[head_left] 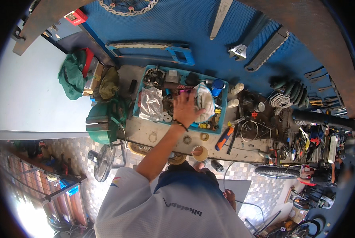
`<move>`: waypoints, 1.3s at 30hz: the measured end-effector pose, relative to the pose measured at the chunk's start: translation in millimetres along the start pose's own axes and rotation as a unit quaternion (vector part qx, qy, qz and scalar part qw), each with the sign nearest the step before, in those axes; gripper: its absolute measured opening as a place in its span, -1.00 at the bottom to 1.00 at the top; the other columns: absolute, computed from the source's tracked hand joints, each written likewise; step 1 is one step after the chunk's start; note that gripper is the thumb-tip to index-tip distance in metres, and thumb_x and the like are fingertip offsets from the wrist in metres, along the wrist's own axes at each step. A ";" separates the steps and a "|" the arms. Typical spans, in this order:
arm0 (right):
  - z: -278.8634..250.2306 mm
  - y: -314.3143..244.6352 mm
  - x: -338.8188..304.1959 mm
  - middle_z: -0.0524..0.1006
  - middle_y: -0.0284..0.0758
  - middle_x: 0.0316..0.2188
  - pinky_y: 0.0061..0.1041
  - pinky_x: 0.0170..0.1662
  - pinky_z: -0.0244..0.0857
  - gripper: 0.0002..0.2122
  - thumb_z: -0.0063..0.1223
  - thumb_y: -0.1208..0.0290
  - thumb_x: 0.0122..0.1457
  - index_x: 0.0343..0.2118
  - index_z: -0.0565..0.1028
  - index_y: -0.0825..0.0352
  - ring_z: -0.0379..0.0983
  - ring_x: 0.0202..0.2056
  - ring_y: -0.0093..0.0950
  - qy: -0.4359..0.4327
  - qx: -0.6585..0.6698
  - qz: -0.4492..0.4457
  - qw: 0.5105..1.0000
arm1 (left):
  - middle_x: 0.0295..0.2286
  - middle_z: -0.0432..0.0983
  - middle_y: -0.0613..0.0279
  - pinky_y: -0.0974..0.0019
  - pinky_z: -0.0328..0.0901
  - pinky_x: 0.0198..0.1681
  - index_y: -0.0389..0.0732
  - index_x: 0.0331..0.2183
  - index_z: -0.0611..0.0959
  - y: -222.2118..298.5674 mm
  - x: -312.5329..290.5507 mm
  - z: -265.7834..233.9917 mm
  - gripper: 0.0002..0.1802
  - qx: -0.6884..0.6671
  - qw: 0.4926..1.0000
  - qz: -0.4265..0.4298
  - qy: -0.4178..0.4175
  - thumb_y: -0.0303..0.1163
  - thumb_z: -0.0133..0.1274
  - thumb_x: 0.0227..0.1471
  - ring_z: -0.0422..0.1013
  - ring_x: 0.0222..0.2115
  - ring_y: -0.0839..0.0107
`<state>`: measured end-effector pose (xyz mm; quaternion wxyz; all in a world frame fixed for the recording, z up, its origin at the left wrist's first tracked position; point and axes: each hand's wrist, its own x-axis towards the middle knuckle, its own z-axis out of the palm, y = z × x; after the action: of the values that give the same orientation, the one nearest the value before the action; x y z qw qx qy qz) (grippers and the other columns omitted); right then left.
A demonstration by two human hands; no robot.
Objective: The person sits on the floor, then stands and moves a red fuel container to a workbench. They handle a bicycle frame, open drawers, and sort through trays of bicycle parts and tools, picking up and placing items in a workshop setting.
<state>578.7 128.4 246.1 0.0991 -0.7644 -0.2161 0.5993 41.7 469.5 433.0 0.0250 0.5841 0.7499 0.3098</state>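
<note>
My left hand (187, 108) reaches over a blue tray (177, 126) on the workbench, fingers spread. Its thumb lies against a crumpled white cloth or bag (204, 102); whether it presses on it I cannot tell. Left of the hand lies a clear plastic bag (151, 104), with a dark metal bike part (154, 76) behind it. A blue round container (217, 87) stands at the tray's right end, and small yellow pieces (204, 126) lie near its front edge. Low by my right side, my right hand (229, 195) shows only in part, its fingers mostly hidden.
An orange-handled tool (224, 138) lies right of the tray. A beige cup (200, 153) is at the bench's front edge. A green vise (102, 122) sits at left, a gear cassette (281, 101) at right. A hacksaw (149, 50) hangs behind. Another person (322, 175) is far right.
</note>
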 end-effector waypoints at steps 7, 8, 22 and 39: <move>-2.8 7.3 -21.6 0.65 -0.29 -0.21 -0.31 -0.29 0.49 -0.60 0.25 0.11 0.29 0.10 0.54 0.18 0.62 -0.30 -0.38 0.000 -0.058 -0.007 0.998 | -0.11 0.48 0.19 -0.13 0.23 0.12 -0.08 -0.04 0.64 -9.8 -9.0 24.2 -0.48 0.037 0.998 0.052 -0.019 -0.18 0.34 -0.07 0.38 0.02 0.09; 0.4 9.3 -25.0 0.65 -0.28 -0.20 -0.30 -0.28 0.50 -0.60 0.26 0.11 0.28 0.10 0.54 0.17 0.62 -0.29 -0.38 0.002 -0.067 -0.014 0.998 | -0.12 0.52 0.20 -0.16 0.25 0.12 -0.07 -0.09 0.64 -14.2 -10.7 23.4 -0.57 0.021 1.000 0.023 0.003 -0.21 0.30 -0.03 0.41 -0.01 0.05; -4.9 45.0 18.3 0.65 -0.27 -0.32 -0.53 -0.53 0.37 -0.66 0.30 0.22 0.30 0.04 0.57 0.29 0.62 -0.41 -0.45 -0.014 0.086 0.009 0.996 | -0.03 0.53 0.06 -0.09 0.29 0.05 -0.10 0.08 0.57 -75.0 21.3 -89.2 -0.48 0.137 0.946 -0.069 0.287 -0.37 0.30 0.06 0.43 0.04 -0.06; 21.2 68.2 -7.8 0.71 -0.27 -0.22 -0.38 -0.37 0.48 -0.63 0.23 0.17 0.32 0.08 0.58 0.27 0.68 -0.29 -0.37 0.064 0.078 0.019 0.995 | -0.12 0.54 0.15 -0.16 0.29 0.02 -0.07 -0.07 0.64 -3.0 72.0 32.3 -0.35 0.125 0.985 0.118 -0.013 0.08 0.44 -0.14 0.47 -0.01 0.01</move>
<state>571.4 62.1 219.3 0.1605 -0.7951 -0.1480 0.5658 29.2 547.4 428.8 -0.0752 0.6709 0.7082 0.2065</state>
